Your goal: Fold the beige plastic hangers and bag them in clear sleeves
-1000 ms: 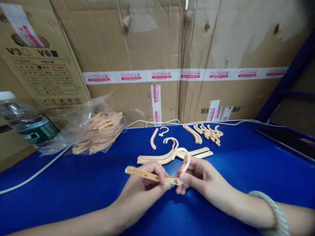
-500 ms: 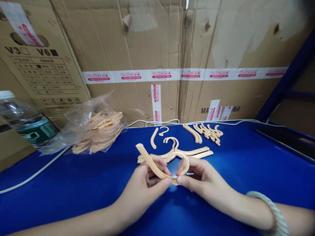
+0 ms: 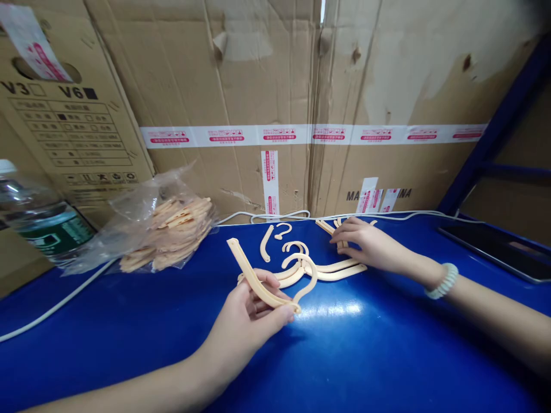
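My left hand (image 3: 252,312) is closed on a beige plastic hanger arm with a hook fitted at its near end (image 3: 258,279); the arm points up and left, the hook (image 3: 306,277) curls to the right. My right hand (image 3: 365,244) reaches to the back of the blue table, its fingers resting on a pile of loose beige hanger pieces (image 3: 328,227), which it mostly hides. I cannot see whether it grips one. Between the hands lie finished hangers (image 3: 333,268). A loose arm and a loose hook (image 3: 275,235) lie behind them.
A clear plastic bag of beige parts (image 3: 166,232) lies at back left, beside a water bottle (image 3: 37,221). Taped cardboard boxes (image 3: 275,103) wall off the back. A white cable (image 3: 60,304) runs along the blue table (image 3: 387,355). A dark tablet (image 3: 499,249) lies far right.
My right hand let go of the hook end and moved back and right onto the pile of loose pieces. My left hand now holds the arm with its hook alone.
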A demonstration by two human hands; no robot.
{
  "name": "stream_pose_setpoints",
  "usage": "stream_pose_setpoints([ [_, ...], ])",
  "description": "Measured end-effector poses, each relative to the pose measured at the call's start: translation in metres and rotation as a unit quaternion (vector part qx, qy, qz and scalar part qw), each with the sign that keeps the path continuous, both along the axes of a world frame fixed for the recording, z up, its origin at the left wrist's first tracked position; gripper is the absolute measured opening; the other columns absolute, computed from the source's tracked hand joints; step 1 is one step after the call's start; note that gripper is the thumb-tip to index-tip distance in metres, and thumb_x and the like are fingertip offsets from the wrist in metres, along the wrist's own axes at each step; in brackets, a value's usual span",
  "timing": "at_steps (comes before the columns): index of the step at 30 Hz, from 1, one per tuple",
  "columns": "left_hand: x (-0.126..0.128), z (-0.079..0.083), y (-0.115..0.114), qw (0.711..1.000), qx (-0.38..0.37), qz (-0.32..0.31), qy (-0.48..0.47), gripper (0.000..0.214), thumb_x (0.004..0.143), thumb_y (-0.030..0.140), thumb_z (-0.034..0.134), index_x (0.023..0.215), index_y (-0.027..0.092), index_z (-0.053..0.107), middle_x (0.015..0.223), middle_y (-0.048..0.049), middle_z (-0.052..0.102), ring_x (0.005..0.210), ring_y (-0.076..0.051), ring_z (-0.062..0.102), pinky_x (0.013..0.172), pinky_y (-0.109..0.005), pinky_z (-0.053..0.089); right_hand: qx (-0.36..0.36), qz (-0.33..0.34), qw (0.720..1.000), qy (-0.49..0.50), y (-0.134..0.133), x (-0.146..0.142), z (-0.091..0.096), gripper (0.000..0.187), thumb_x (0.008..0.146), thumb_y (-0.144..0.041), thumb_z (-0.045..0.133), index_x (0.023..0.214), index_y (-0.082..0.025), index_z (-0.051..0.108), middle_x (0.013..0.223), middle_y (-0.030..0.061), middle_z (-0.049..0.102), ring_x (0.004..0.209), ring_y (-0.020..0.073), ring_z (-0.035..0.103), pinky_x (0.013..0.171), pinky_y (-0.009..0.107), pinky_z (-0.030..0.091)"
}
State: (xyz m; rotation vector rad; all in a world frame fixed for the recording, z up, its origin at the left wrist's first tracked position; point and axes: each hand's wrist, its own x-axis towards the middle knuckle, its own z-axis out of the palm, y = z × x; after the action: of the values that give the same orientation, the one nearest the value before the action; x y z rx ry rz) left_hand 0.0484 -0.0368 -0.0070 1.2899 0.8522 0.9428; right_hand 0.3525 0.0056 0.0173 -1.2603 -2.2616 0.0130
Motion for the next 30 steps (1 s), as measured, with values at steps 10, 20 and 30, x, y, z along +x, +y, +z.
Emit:
stream_pose_setpoints([
  [10, -0.001, 0.001, -0.001, 0.998, -0.016, 0.012, -0.054, 0.033, 0.072, 0.018, 0.080, 0.089, 0.020, 0.052, 0.076, 0.0032, 0.073, 0.071, -0.013, 0.072, 0.070, -0.022, 0.055, 0.029, -0.019, 0.997, 0.074, 0.005, -0.004, -0.009, 0.015, 0.087, -0.022, 0.058, 0.083, -0.021, 0.073, 0.096, 0.0095, 0.075, 0.092, 0.0268, 0.068, 0.084, 0.043, 0.053],
  [20, -0.004, 0.007, 0.000, 0.999, -0.033, -0.008, -0.018, 0.025, 0.069, 0.024, 0.083, 0.091, 0.017, 0.073, 0.088, -0.0016, 0.074, 0.082, -0.020, 0.075, 0.080, -0.027, 0.056, -0.008, -0.021, 0.910, 0.413, -0.044, -0.059, 0.008, 0.018, 0.091, -0.036, 0.065, 0.099, -0.020, 0.072, 0.101, 0.0082, 0.076, 0.085, 0.0214, 0.074, 0.078, 0.034, 0.060],
  [30, -0.004, 0.009, -0.003, 0.999, 0.008, -0.039, 0.023, 0.015, 0.072, 0.027, 0.079, 0.080, 0.017, 0.071, 0.078, -0.0019, 0.073, 0.075, -0.018, 0.072, 0.074, -0.027, 0.053, -0.223, -0.006, 0.782, 0.583, -0.066, -0.090, 0.002, 0.028, 0.072, -0.030, 0.085, 0.096, -0.023, 0.071, 0.093, 0.0021, 0.073, 0.077, 0.0134, 0.069, 0.066, 0.022, 0.055],
])
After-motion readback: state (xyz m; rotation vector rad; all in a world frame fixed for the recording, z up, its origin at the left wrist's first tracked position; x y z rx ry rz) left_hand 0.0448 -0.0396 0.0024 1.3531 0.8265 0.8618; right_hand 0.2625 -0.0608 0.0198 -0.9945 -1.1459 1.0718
